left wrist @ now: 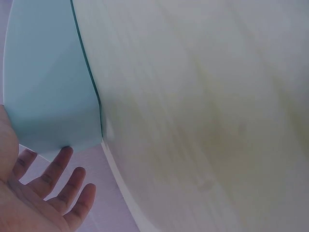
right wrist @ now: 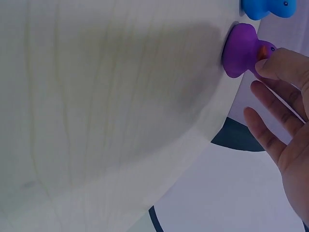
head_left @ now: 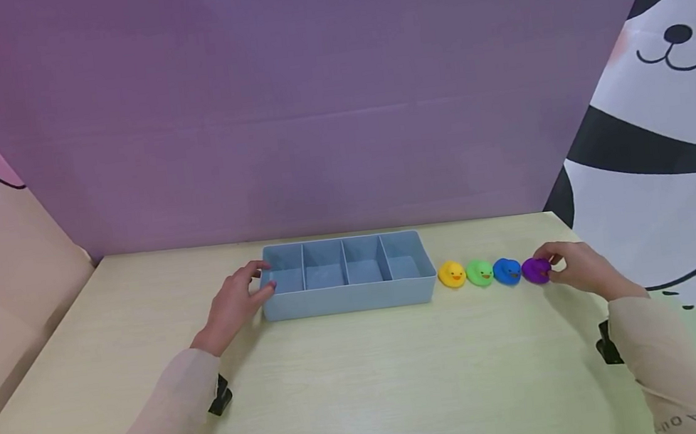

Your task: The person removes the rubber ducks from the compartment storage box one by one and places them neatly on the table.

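A light blue box (head_left: 347, 299) with several compartments in a row stands near the table's back edge. My left hand (head_left: 237, 303) is at its left end, thumb and index fingertips at the rim. In the left wrist view the fingers of this hand (left wrist: 46, 193) are spread, one fingertip against the box's end wall (left wrist: 53, 96). To the right of the box, my right hand (head_left: 582, 267) pinches a purple rubber duck (head_left: 535, 271) by the head between thumb and forefinger. Its other fingers (right wrist: 268, 133) stay loosely extended, off the duck.
A yellow duck (head_left: 452, 274), a green duck (head_left: 480, 273) and a blue duck (head_left: 507, 272) line up between the box and the purple duck. The pale wooden table (head_left: 367, 386) ends at a purple backdrop (head_left: 322, 105). A panda-printed panel (head_left: 668, 137) borders the right side.
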`<state>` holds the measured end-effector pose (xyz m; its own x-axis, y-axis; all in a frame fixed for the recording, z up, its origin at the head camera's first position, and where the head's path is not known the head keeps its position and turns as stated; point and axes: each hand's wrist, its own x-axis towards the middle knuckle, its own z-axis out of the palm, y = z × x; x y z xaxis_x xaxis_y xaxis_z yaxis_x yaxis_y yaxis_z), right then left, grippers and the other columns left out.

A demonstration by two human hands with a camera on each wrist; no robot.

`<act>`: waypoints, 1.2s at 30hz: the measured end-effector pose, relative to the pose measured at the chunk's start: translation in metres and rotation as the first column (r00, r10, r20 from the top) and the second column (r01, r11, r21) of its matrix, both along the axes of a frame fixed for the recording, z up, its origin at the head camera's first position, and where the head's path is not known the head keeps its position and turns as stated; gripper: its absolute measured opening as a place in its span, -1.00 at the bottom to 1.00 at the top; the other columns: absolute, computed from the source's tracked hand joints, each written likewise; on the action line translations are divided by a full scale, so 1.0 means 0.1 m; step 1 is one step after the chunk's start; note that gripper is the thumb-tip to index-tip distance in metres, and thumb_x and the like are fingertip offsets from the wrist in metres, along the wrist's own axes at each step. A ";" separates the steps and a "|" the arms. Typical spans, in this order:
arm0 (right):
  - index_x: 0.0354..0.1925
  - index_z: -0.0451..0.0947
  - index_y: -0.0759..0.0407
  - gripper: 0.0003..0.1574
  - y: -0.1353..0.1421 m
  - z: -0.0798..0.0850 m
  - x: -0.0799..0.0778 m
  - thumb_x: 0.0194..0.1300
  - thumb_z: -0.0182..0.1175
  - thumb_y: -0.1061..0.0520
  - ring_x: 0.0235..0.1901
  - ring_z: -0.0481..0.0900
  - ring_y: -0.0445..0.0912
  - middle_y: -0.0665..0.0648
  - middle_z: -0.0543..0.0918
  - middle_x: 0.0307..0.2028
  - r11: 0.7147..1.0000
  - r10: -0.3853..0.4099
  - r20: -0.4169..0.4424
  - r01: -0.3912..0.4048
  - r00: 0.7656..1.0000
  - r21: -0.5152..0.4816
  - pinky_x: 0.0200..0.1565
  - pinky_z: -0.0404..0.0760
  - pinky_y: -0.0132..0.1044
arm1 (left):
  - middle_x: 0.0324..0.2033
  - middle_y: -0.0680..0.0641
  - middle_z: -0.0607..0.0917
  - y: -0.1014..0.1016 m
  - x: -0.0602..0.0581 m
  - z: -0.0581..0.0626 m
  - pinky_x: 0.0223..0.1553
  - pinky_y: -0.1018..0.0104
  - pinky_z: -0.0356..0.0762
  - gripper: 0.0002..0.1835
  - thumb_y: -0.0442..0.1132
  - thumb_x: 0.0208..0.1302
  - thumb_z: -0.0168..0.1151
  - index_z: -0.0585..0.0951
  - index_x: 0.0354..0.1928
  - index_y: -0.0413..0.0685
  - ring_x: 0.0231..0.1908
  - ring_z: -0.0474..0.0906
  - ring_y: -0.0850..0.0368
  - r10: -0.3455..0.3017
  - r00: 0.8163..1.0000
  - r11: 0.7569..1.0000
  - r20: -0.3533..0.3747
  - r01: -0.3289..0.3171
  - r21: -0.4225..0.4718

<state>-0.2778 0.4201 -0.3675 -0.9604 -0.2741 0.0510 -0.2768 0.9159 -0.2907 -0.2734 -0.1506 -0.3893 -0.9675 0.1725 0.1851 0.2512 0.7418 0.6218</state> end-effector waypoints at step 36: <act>0.03 0.42 0.36 -0.49 -0.02 0.03 0.08 0.05 0.22 0.32 -0.08 0.44 0.30 0.42 0.51 -0.04 1.000 -0.018 -0.010 0.018 1.000 0.009 -0.13 0.49 0.15 | 0.12 -0.29 0.46 -0.03 -0.03 0.03 0.06 -0.10 0.37 -0.53 -0.10 0.28 0.08 0.37 0.17 -0.13 0.13 0.34 -0.25 -0.084 0.996 0.994 0.015 0.082 0.069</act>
